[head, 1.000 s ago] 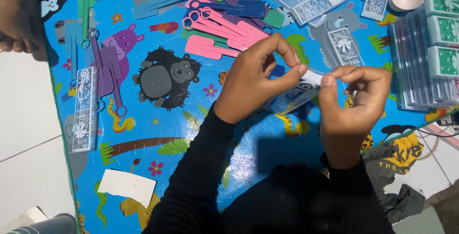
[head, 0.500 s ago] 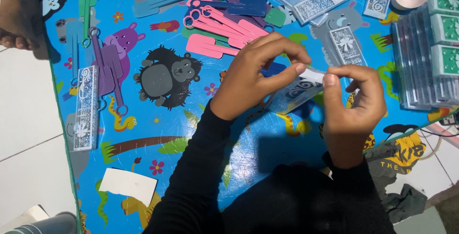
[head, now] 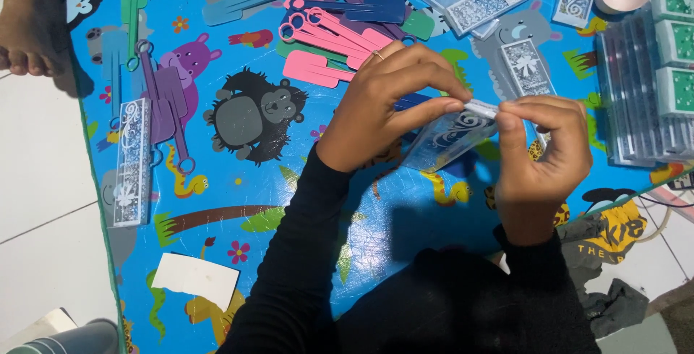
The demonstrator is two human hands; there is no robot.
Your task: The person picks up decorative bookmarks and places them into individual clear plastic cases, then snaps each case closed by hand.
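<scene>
1. A clear patterned sleeve (head: 448,137) sits at frame centre above the blue animal mat (head: 238,202).
2. The left hand (head: 390,104) pinches its top edge, fingers narrow.
3. The right hand (head: 538,162) grips the same end, perhaps a white insert.
4. Pink combs (head: 329,36) lie at eleven o'clock.

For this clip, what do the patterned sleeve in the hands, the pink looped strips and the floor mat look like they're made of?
Patterned sleeve, held between left hand and right hand: probably clear glossy plastic film, since the mat shows through it. Pink looped strips: likely matte moulded plastic or stiff card; flat, even colour. Floor mat: seems smooth printed vinyl or foam with a slight sheen.
</scene>
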